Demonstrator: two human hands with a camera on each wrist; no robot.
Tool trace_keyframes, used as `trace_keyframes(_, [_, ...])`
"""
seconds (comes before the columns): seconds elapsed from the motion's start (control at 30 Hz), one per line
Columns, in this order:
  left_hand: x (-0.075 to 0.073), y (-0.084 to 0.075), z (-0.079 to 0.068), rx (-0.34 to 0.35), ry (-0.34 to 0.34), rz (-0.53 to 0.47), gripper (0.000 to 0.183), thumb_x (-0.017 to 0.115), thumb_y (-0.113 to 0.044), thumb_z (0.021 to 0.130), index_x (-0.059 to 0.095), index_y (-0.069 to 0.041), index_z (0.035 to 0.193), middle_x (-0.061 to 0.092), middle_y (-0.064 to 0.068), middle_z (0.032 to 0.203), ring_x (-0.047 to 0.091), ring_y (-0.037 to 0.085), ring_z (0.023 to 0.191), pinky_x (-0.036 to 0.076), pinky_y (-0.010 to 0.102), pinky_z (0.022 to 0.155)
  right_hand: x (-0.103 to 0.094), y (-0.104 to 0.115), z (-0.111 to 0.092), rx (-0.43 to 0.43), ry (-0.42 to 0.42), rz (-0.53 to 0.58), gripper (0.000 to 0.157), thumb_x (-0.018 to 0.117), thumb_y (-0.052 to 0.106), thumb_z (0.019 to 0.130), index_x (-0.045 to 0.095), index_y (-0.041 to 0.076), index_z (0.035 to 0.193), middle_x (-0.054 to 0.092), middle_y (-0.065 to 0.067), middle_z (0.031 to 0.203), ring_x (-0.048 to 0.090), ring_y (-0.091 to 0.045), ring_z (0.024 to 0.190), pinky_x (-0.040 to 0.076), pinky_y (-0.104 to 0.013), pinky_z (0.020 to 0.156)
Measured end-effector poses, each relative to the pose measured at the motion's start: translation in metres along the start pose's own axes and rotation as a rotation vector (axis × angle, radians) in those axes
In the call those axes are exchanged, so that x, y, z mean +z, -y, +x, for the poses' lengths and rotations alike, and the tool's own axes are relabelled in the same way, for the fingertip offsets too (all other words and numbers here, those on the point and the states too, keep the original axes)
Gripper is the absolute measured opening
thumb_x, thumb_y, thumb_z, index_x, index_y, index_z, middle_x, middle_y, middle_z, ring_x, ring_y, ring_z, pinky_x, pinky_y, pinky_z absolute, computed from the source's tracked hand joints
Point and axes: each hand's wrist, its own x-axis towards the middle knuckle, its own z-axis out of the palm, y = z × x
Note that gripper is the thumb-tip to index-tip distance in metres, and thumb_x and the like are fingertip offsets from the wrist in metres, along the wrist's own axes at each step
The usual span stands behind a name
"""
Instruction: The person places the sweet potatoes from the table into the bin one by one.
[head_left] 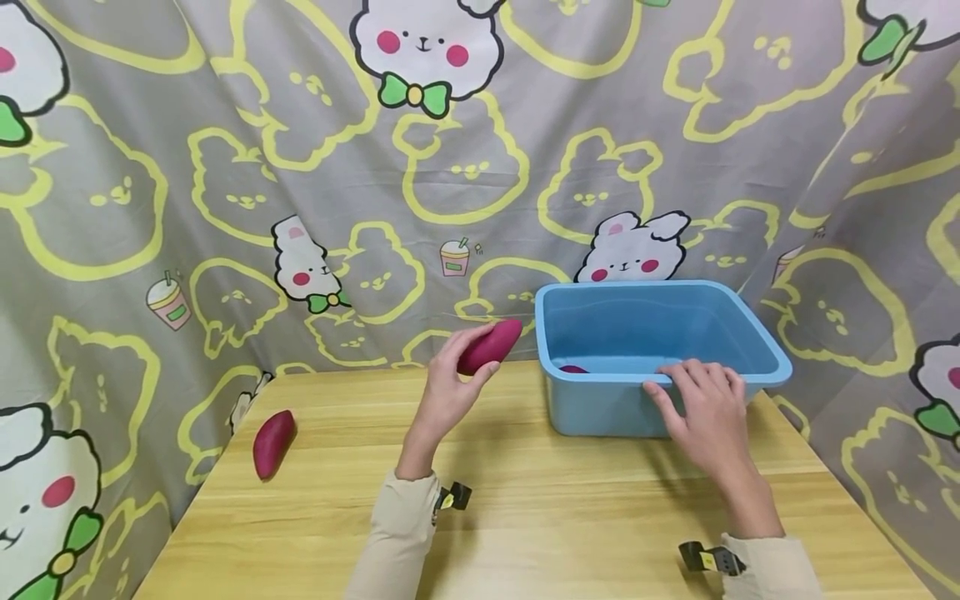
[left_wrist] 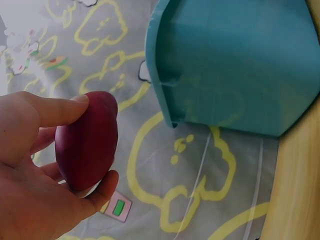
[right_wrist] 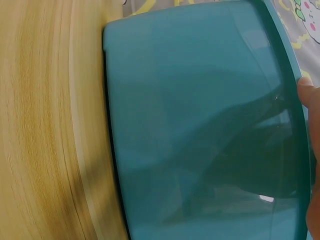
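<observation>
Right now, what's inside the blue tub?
Some of a dark red thing shows inside the blue tub, near its front left corner. The front wall hides the rest, so I can't tell if there's more down there.

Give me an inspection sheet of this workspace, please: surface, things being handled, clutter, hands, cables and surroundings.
Surface: table with a light wood grain.
Job's things: held sweet potato, raised beside the blue tub; loose sweet potato lying on the table at the left; a reddish-purple item inside the tub, mostly hidden by its wall.
Clutter: nothing seen.
Hands: left hand grips the held sweet potato; right hand holds the tub's near rim.
Cables: nothing seen.
Surroundings: gray cartoon-print curtain behind and at both sides.
</observation>
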Motion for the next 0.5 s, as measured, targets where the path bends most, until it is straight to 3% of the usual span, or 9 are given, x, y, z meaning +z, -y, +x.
trace_keyframes(0.2, [0.009, -0.003, -0.001, -0.011, 0.052, 0.011, 0.049, 0.077, -0.012, 0.093, 0.062, -0.015, 0.140, 0.062, 0.008, 0.134, 0.060, 0.027, 0.115, 0.055, 0.046, 0.088, 0.001, 0.002, -0.002, 0.005, -0.002, 0.007, 0.031, 0.077, 0.026, 0.090, 0.070, 0.004, 0.110, 0.065, -0.016, 0.105, 0.052, -0.040, 0.104, 0.028, -0.065, 0.099])
trace_keyframes(0.5, [0.020, -0.005, 0.003, -0.012, 0.067, 0.024, 0.052, 0.078, -0.015, 0.093, 0.062, -0.018, 0.142, 0.061, 0.007, 0.135, 0.059, 0.026, 0.115, 0.056, 0.043, 0.088, -0.001, 0.002, 0.000, 0.010, 0.001, 0.001, 0.030, 0.076, 0.027, 0.091, 0.069, 0.004, 0.110, 0.065, -0.017, 0.105, 0.052, -0.040, 0.105, 0.028, -0.065, 0.100])
